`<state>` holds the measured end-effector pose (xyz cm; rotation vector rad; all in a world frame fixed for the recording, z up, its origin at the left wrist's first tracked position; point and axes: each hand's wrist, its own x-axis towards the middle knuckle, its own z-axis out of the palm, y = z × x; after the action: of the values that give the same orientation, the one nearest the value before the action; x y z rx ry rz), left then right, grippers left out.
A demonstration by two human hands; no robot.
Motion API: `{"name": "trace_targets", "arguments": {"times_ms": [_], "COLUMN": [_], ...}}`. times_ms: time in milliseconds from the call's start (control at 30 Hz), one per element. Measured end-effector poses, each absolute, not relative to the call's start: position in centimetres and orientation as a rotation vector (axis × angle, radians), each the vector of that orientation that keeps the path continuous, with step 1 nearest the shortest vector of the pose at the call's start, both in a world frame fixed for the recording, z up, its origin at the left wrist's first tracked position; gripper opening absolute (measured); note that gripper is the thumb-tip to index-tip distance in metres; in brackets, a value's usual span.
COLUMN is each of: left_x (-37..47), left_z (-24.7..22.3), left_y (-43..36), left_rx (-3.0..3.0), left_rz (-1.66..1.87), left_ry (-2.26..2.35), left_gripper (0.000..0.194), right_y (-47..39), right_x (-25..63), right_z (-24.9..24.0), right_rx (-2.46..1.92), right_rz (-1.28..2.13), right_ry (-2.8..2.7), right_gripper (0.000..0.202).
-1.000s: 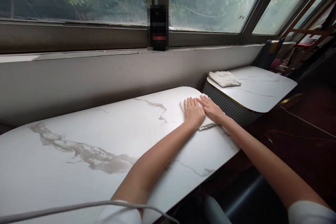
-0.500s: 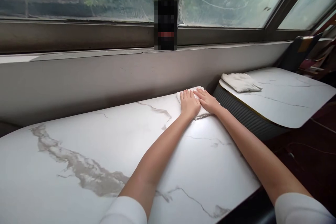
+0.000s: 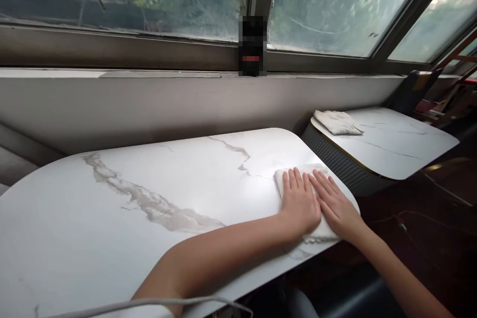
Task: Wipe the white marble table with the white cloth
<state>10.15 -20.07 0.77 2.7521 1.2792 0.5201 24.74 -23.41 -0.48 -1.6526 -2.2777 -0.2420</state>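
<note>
A folded white cloth (image 3: 323, 231) lies flat on the near right part of a white marble-patterned table (image 3: 122, 258). On top of the cloth rests my left hand (image 3: 300, 203), palm down with its fingers stretched out. My right hand (image 3: 337, 206) lies flat beside it, fingers also extended, pressing the cloth's right part. The hands touch each other where their inner edges meet. Most of the cloth's middle is hidden under them.
To the right, a second marble-patterned table (image 3: 391, 144) carries another crumpled white cloth (image 3: 338, 122). Windows (image 3: 328, 5) line the wall behind, with a pixelated dark object (image 3: 252, 45) on the sill. A pale cable (image 3: 194, 301) crosses the bottom edge.
Both hands and the cloth have moved from the table's far edge towards me and rightward, near the right edge. The camera view has shifted, and a cable has come into view.
</note>
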Motion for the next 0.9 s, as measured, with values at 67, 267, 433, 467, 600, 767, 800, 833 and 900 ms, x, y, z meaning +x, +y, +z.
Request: {"name": "trace_targets", "arguments": {"times_ms": [67, 267, 433, 467, 600, 767, 800, 833, 900], "left_x": [8.8, 4.7, 2.1, 1.7, 0.3, -1.1, -1.3, -1.5, -1.7], "left_z": [0.8, 0.7, 0.4, 0.3, 0.2, 0.1, 0.0, -0.1, -0.1], "left_y": [-21.3, -21.1, -15.9, -14.3, -7.2, -1.6, -1.1, -0.9, -1.1], "left_rx": [2.767, 2.745, 2.671, 2.658, 2.603, 2.477, 2.461, 2.452, 2.452], "left_rz": [0.504, 0.501, 0.541, 0.55, 0.555, 0.57, 0.575, 0.581, 0.586], "left_ry": [1.237, 1.216, 1.344, 1.372, 1.513, 1.747, 1.77, 1.784, 1.789], "left_gripper": [0.056, 0.055, 0.053, 0.052, 0.05, 0.05, 0.05, 0.05, 0.05], "right_y": [-25.0, -24.5, -18.4, -16.7, -8.8, -1.7, -1.1, -0.7, -0.8], "right_x": [23.3, 19.1, 15.9, 15.3, 13.0, 11.2, 11.0, 10.9, 11.0], "right_z": [-0.4, -0.9, -0.8, -0.6, 0.3, 0.8, 0.8, 0.7, 0.4], "right_rx": [-1.672, -1.734, -1.831, -1.853, -1.85, -1.727, -1.702, -1.681, -1.658], "right_rz": [-0.273, -0.313, -0.259, -0.243, -0.197, -0.18, -0.181, -0.183, -0.191], "right_ry": [-2.276, -2.27, -2.219, -2.218, -2.27, -2.377, -2.389, -2.397, -2.398], "right_gripper": [0.056, 0.057, 0.052, 0.052, 0.052, 0.052, 0.052, 0.052, 0.051]}}
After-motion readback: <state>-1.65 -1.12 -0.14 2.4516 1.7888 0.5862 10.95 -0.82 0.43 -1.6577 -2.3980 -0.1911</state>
